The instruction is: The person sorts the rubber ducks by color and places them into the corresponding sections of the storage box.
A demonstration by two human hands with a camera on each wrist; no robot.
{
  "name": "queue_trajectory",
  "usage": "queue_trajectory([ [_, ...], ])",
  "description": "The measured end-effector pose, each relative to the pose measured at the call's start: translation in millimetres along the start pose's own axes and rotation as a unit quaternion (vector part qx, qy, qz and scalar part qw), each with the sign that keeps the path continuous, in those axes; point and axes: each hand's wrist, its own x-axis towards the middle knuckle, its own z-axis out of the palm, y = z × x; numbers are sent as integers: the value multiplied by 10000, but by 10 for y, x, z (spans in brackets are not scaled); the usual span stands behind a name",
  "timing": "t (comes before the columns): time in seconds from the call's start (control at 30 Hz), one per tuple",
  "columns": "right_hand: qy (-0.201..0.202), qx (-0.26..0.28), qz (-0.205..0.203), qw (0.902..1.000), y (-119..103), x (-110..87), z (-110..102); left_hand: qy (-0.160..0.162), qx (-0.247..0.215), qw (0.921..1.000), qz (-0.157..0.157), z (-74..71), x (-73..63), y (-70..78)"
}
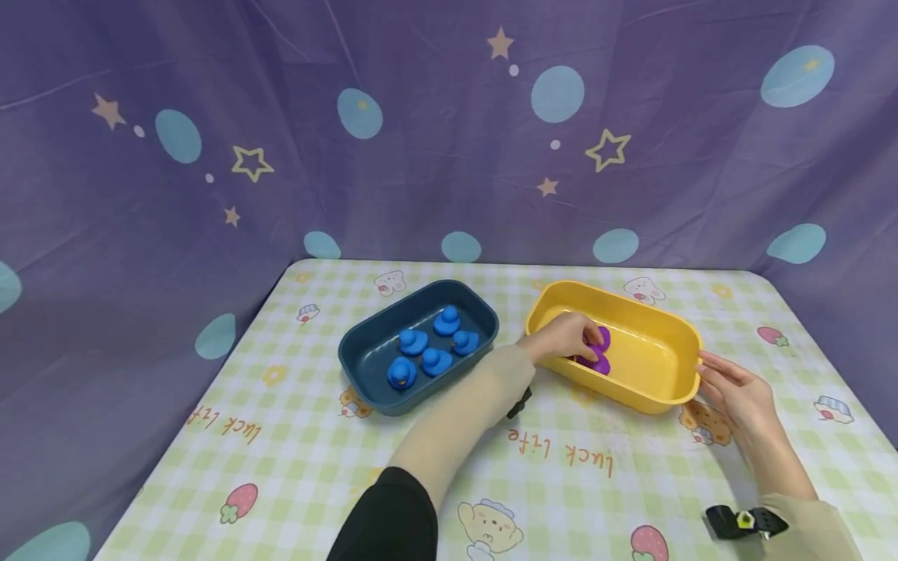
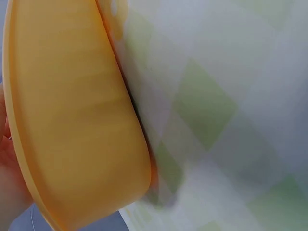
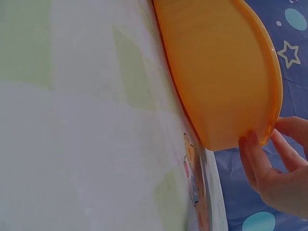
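My left hand reaches into the left part of the yellow tub, its fingers and thumb bent around a purple toy duck. Another purple piece shows just behind the fingers; both are partly covered, so their full shapes are hidden. At the tub's right end, my right hand pinches the rim. In the right wrist view that hand has fingertips against the tub's outer wall. Only the tub's outer side and a sliver of hand appear in the left wrist view.
To the left stands a dark blue tub with several blue rubber ducks inside. My left forearm passes close to its right end. A checked cloth covers the table, and a purple curtain hangs behind.
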Motion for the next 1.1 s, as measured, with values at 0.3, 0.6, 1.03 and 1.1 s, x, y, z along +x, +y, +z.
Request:
queue_trajectory([
  [0.3,81,-2151,-561,9749,110,234,-196,259,-244,9993,132,-43,-115,-10],
  [0.6,495,-4489,-1415,8809,153,407,-359,933,-122,9951,309,-94,-328,-43],
  [1.03,182,-4811,-2429,8422,-292,-193,319,2088,913,9724,502,-202,-876,0],
  [1.1,111,-4854,-2616,8342,-320,-266,401,2194,1022,9695,395,-220,-973,10],
])
